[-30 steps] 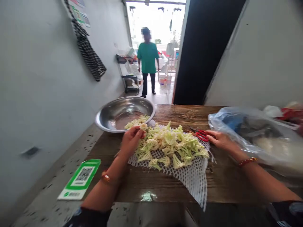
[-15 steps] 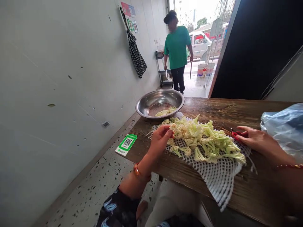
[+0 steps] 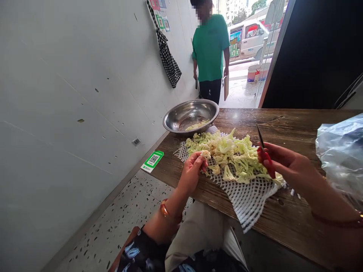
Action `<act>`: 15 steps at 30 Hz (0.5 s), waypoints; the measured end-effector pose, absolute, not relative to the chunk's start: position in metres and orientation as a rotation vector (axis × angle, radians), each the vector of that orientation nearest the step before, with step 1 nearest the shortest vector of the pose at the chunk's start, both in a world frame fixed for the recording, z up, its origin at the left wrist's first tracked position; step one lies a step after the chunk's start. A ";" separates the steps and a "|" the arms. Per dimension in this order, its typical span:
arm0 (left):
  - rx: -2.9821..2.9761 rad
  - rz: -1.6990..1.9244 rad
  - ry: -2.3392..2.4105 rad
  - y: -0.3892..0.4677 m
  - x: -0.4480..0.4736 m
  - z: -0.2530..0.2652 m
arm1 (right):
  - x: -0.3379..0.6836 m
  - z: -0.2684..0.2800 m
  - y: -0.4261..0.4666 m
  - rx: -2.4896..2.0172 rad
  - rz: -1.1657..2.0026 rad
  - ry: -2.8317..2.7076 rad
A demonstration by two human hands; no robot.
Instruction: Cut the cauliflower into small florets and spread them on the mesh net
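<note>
Between the thumb and fingers of my left hand is a small cauliflower floret, held above the near left end of the pile. My right hand grips red-handled scissors by the handles, with the dark blades pointing up and away. Beneath and between my hands, a heap of cut cauliflower lies on a white foam net. Behind the heap stands a steel basin with some cauliflower pieces in its bottom.
On the wooden table, a clear plastic bag lies at the right. A green QR code card sits at the left edge by the wall. Beyond the table, a person in a green shirt holds a flat board.
My right hand has picked the scissors up off the table and brought them left over the cauliflower. My left hand now shows a floret. The person in green has come closer.
</note>
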State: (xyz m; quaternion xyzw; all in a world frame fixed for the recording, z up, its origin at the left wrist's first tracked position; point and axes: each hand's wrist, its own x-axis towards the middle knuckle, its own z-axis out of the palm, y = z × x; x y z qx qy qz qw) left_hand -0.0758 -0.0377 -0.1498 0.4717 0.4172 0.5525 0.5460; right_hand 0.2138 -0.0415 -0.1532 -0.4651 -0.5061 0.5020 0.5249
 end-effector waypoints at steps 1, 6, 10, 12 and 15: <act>1.123 1.312 0.999 -0.040 -0.074 -0.151 | 0.210 -0.155 -0.043 -1.091 1.209 -1.258; 1.151 1.341 1.040 -0.050 -0.065 -0.158 | 0.196 -0.165 -0.055 -1.101 1.169 -1.506; 1.140 1.357 1.038 -0.058 -0.060 -0.159 | 0.188 -0.168 -0.065 -1.062 1.228 -1.673; 1.138 1.363 1.037 -0.060 -0.058 -0.158 | 0.185 -0.167 -0.067 -1.058 1.167 -1.778; 1.143 1.359 1.034 -0.063 -0.057 -0.158 | 0.182 -0.165 -0.067 -1.065 0.822 -1.964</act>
